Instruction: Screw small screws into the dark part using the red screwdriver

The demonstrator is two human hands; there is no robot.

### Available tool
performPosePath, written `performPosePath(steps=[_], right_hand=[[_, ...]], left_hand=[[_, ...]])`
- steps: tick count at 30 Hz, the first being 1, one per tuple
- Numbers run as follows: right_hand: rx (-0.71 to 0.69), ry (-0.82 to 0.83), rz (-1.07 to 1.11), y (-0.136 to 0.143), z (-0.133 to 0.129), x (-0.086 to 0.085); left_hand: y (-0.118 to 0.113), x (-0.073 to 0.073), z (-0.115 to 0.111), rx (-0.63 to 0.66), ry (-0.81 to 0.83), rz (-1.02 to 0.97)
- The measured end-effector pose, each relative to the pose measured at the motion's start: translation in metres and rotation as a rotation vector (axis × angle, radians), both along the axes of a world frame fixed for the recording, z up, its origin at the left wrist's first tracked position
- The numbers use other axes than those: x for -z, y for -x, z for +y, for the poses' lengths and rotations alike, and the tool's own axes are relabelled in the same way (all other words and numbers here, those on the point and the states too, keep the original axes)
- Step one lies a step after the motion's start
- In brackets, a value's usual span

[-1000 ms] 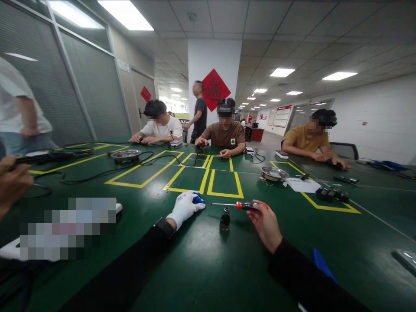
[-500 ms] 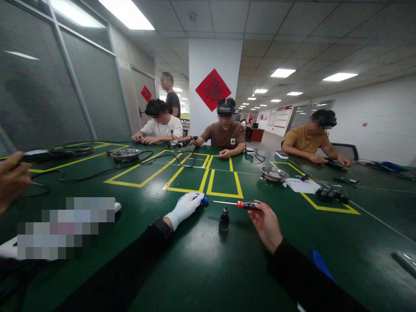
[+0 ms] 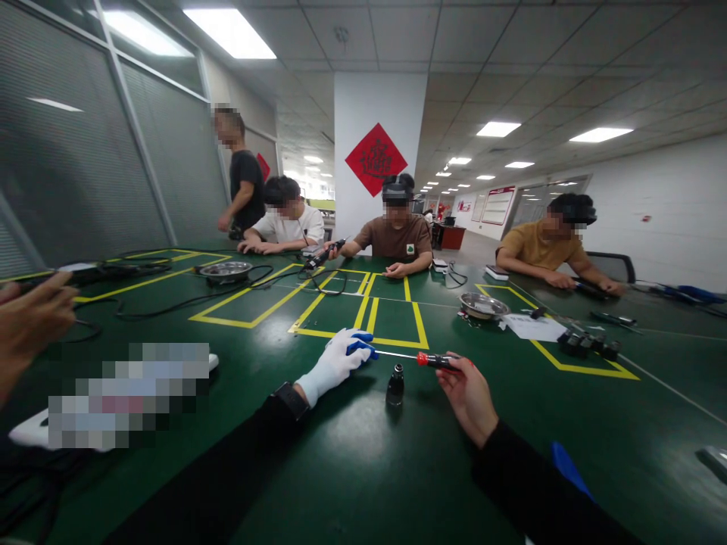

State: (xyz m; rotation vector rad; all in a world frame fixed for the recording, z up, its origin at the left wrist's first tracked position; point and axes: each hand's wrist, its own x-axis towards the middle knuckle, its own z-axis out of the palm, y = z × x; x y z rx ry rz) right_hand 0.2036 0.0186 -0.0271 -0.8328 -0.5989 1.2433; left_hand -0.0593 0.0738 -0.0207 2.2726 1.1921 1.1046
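Since the earlier frame, the gloved left hand (image 3: 336, 363) is seen moved up to the screwdriver's tip, its blue-coated fingertips (image 3: 363, 347) now closing on the shaft end just below centre of the frame. Right hand (image 3: 466, 393) is holding the red and black handle, grip clamped on the screwdriver (image 3: 417, 357). Long axis of the tool is running level, left to right across the frame, tip pointing left toward the glove and handle to the right. A small black cylindrical part (image 3: 395, 384) is standing upright on the green worktop (image 3: 363, 462), just below the shaft and untouched by either hand. Judged progress: early; the tool is being steadied or its bit set, and no contact with the part is yet made. Other persons are working at the far side.
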Motion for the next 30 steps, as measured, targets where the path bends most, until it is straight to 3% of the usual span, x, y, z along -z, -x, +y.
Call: performPosePath(steps=[4, 7, 9, 15, 19, 22, 25, 28, 30], right_hand=[[-0.024, -0.019, -0.051, 0.003, -0.004, -0.005], [-0.064, -0.021, -0.207, 0.007, -0.007, -0.009], [-0.066, -0.047, -0.39, 0.007, -0.007, -0.009], [0.062, -0.179, -1.254, 0.003, -0.008, -0.001], [0.026, -0.218, -1.504, 0.007, -0.018, -0.002], [0.0, -0.187, -1.621, 0.011, -0.027, -0.007], [0.064, -0.219, -1.69, 0.013, -0.032, -0.017], [0.157, -0.467, -1.612, 0.016, -0.036, -0.029], [0.14, -0.666, -1.489, 0.018, -0.038, -0.033]], left_hand=[[0.0, 0.003, 0.001, -0.118, -0.006, -0.042], [0.0, 0.006, 0.002, -0.256, 0.103, -0.141], [0.0, 0.008, 0.003, -0.288, 0.187, -0.19], [0.002, 0.011, 0.006, -0.303, 0.247, -0.191], [0.0, 0.009, 0.002, -0.242, 0.234, -0.209], [-0.005, 0.004, -0.003, -0.157, 0.16, -0.234], [-0.012, -0.003, -0.013, -0.12, 0.049, -0.257], [-0.02, -0.012, -0.027, -0.158, -0.232, -0.232], [-0.027, -0.017, -0.039, -0.1, -0.45, -0.151]])
